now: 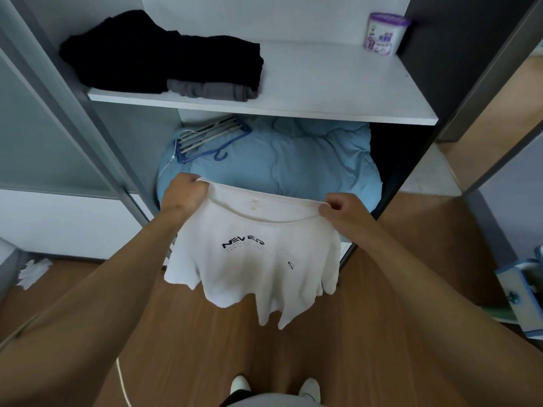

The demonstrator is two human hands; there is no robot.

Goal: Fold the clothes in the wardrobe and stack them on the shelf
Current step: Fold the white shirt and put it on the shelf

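Hands well apart, my left hand (183, 192) and right hand (342, 208) each pinch one end of the collar of the white shirt (252, 259), so it hangs in the air. I should keep them level, fold it neat, and lay it on the shelf (323, 83) beside the dark pile (161, 54).

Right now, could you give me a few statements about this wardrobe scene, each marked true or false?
1. Both the left hand and the right hand grip the white printed T-shirt near its collar. True.
2. The folded black clothes lie on the right of the white shelf. False: they lie on its left.
3. A purple-lidded tub stands at the shelf's back right. True.
4. The blue plastic hanger hangs on a rail. False: it lies on the light blue quilt below the shelf.
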